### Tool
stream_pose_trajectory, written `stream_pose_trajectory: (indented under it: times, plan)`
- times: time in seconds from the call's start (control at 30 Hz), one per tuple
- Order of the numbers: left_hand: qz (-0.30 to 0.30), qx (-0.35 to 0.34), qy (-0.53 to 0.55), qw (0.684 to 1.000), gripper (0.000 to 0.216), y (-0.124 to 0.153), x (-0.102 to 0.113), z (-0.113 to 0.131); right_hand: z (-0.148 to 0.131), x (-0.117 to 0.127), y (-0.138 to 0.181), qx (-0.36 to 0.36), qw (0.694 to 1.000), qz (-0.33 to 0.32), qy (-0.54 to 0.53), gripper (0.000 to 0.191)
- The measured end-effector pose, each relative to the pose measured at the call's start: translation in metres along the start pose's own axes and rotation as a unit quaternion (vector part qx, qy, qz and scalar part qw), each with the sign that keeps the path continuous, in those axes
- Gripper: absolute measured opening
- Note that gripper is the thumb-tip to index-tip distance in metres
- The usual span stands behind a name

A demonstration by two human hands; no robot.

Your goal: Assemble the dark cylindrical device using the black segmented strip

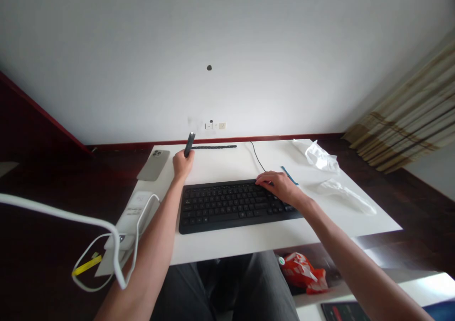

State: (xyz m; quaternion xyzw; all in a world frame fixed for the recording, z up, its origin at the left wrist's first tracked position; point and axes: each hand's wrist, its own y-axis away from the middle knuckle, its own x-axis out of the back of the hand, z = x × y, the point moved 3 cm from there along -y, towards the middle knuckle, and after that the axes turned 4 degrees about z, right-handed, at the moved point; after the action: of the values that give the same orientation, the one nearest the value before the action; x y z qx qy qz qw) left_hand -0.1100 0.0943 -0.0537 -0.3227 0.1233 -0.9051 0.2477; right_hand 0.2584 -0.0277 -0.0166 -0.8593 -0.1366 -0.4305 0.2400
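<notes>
Head view shows me the left hand (182,164) wrapped around a black stick (189,145) beyond the keyboard (222,205), on whose far edge the loosely spread right hand (280,185) rests, a steadying step, I judge, calling next for light pressure.

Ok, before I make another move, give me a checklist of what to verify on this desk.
1. Black stick-like object secure in the left hand: ok, gripped with its end sticking up.
2. Right hand at the black keyboard: ok, over its far edge, toward the right.
3. Thin black cable joined to the keyboard: cannot tell, its near end runs out of sight by the right hand.
4. Phone apart from the keyboard: ok, near the desk's left edge.
5. Plastic wrapping off the desk: not ok, it lies on the right side.
</notes>
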Motion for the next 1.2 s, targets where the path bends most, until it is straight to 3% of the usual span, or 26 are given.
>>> stream_pose_trajectory:
  times: [0.3,0.37,0.47,0.63,0.77,0.93,1.2]
  plan:
    - [0.017,0.037,0.014,0.999,0.034,-0.002,0.0,-0.003,0.004,0.016,-0.026,0.012,0.993,-0.113,-0.02,0.017]
    - [0.017,0.039,0.017,0.999,0.034,-0.003,-0.001,-0.003,0.011,0.022,-0.038,-0.018,0.997,-0.056,-0.047,0.019]
    - [0.019,0.042,0.008,0.999,0.034,-0.003,-0.002,-0.004,0.027,0.029,-0.07,-0.078,0.992,0.082,-0.064,0.027]
    - [0.007,0.033,0.009,0.999,0.033,-0.003,-0.002,-0.002,0.053,0.018,-0.148,-0.164,0.97,0.177,-0.033,0.023]
    - [0.01,0.033,0.015,0.999,0.034,-0.002,-0.002,-0.002,0.071,-0.01,-0.18,-0.213,0.957,0.196,-0.018,0.025]
    - [0.01,0.033,0.013,0.999,0.035,-0.003,-0.004,-0.004,0.091,-0.04,-0.172,-0.197,0.951,0.234,-0.047,0.027]
    - [0.002,0.04,0.003,0.999,0.038,-0.001,-0.004,-0.002,0.108,-0.049,-0.173,-0.221,0.962,0.162,-0.011,0.02]
